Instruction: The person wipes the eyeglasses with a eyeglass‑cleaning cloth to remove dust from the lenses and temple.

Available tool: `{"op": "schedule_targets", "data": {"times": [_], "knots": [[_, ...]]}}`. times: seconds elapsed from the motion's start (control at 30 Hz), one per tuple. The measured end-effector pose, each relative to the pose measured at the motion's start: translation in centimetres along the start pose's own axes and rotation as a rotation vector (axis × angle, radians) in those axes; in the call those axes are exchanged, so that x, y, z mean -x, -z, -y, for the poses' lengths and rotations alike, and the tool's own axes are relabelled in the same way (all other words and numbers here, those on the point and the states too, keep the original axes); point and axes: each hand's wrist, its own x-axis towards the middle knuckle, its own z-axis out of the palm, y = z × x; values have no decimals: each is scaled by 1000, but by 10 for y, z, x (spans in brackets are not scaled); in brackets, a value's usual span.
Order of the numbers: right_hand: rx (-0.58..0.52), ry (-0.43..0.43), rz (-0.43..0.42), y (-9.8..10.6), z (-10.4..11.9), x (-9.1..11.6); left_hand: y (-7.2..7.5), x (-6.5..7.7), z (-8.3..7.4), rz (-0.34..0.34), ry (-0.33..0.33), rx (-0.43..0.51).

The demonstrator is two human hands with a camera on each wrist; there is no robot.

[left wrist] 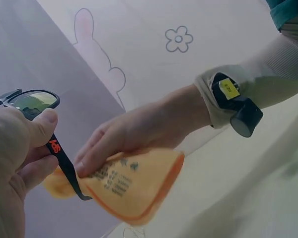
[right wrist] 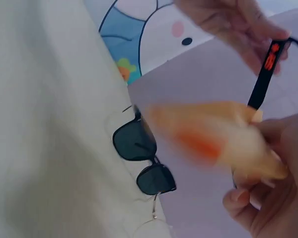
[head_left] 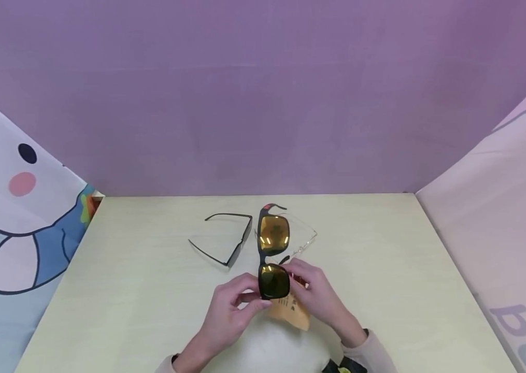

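Note:
Sunglasses (head_left: 274, 235) with a dark frame and yellow mirrored lenses are held up over the table, one lens above the other in the head view. My left hand (head_left: 227, 311) pinches them by the lower lens end; red marks show on the temple (left wrist: 57, 148). My right hand (head_left: 316, 292) grips an orange printed cloth (head_left: 290, 312). In the left wrist view the cloth wraps round or lies against the far part of that temple (left wrist: 72, 178). The right wrist view shows the cloth (right wrist: 203, 139) blurred.
Black sunglasses (head_left: 239, 246) lie on the pale table (head_left: 141, 290) left of the held pair, temples unfolded. Thin wire-framed glasses (head_left: 311, 239) lie partly hidden behind the held pair. A purple backdrop (head_left: 253, 129) rises at the table's back edge, with printed panels at both sides.

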Motion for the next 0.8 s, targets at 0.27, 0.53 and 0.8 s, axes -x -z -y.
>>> {"op": "schedule_targets", "data": {"times": [0.27, 0.53, 0.8], "knots": [[44, 12, -11, 4, 0, -2, 0, -1, -1, 13, -5, -12], [79, -65, -8, 3, -6, 0, -4, 3, 0, 16, 22, -17], [-39, 61, 23, 5, -1, 2, -1, 2, 0, 13, 16, 3]]}}
